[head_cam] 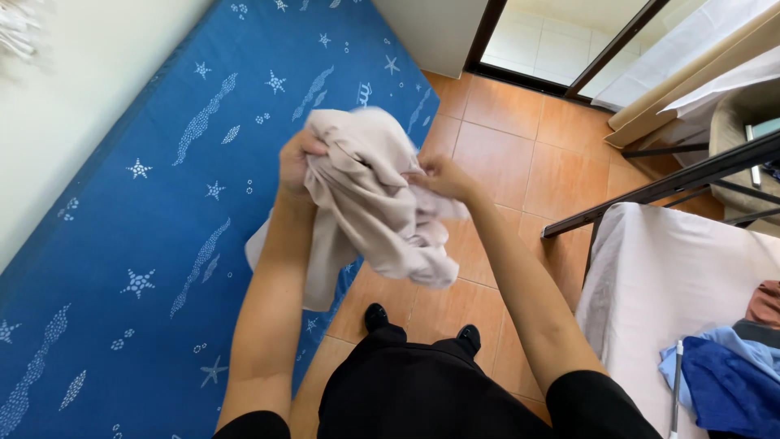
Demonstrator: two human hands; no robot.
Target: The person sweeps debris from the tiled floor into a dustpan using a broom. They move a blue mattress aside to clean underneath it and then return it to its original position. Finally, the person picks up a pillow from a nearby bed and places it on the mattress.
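Cloth (374,195), soft and beige, is bunched up in the air between both hands, above the edge of the blue bed (138,236) and the orange floor (520,154). The left hand (296,162) has its grip closed tight on the top of the cloth. The right hand (443,177) pinches the other side, fingers shut on it. The cloth looks crumpled and not folded yet, so I think most of the work is left. More clothes (731,374) sit in a heap on the right.
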